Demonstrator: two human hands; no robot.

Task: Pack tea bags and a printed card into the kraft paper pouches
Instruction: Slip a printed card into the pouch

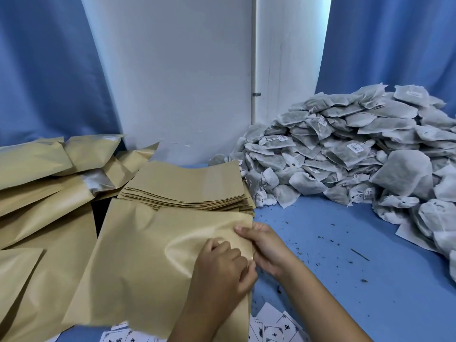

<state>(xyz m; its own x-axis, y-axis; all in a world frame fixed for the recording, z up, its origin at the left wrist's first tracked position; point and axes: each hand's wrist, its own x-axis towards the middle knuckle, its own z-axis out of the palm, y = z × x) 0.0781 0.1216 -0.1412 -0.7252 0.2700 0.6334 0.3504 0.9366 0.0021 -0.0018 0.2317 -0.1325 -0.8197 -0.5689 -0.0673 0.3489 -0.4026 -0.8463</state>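
Both hands meet at the right edge of one kraft paper pouch (148,262), which lies across the near middle of the blue table (345,280). The left hand (222,265) rests on top of the paper with its fingers curled, the thumb and fingertips pinching the pouch's edge. The right hand (264,245) comes in from the other side, its fingers wrapped round the same edge from behind, fingertips showing on the front face near the upper corner. The two hands touch each other at the thumbs (whether the mouth of the pouch is already parted cannot be told from here). The paper buckles and shines just left of the grip.

Just behind the held pouch sits a neat stack of flat pouches (190,191), their edges fanned slightly. To the left, looser pouches (44,193) lie overlapped in a heap, some with a clear window showing, running off the left edge of the view.

On the right, well apart from the hands, a large mound of tea bags (357,154) is piled against the wall and the blue curtain (394,40), many with strings and small tags. Dark tea crumbs (318,240) speckle the table between the mound and the right hand. Printed cards (274,329) lie scattered at the near edge, partly hidden under the pouch and the forearms.
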